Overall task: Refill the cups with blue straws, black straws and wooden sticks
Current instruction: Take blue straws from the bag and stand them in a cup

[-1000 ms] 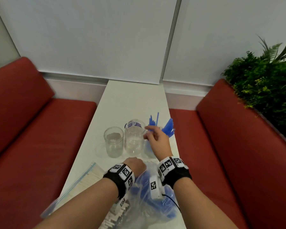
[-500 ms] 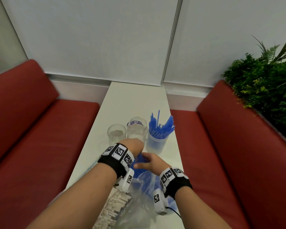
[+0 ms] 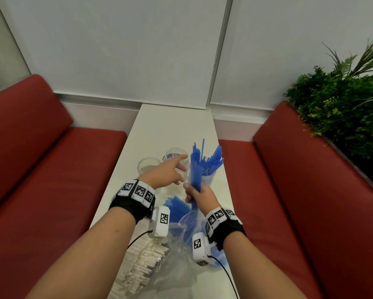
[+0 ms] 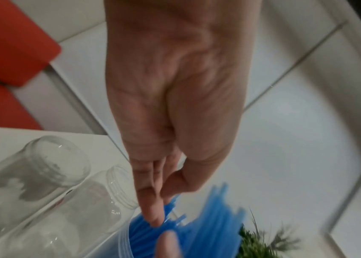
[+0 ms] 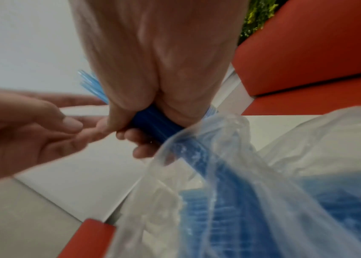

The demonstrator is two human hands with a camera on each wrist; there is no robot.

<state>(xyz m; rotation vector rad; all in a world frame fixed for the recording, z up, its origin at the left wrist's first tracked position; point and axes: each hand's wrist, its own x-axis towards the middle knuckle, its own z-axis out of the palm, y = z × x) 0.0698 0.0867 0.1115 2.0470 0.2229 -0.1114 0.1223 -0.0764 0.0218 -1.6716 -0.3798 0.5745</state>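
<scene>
While the right hand (image 3: pixel 199 196) grips a bundle of blue straws (image 3: pixel 195 169) upright above the plastic bag (image 3: pixel 181 251), the left hand (image 3: pixel 166 173) reaches forward with fingers spread and holding nothing, beside two clear cups (image 3: pixel 147 167) on the white surface (image 3: pixel 170 126). A third cup (image 3: pixel 207 180) already holds blue straws.

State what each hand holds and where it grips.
Right hand grips a bundle of blue straws near its lower end. Left hand holds nothing, fingers extended.

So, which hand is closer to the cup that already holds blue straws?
Right. The right hand grips a bundle of blue straws just before that cup; the left hand reaches over the empty middle cup beside it.
</scene>
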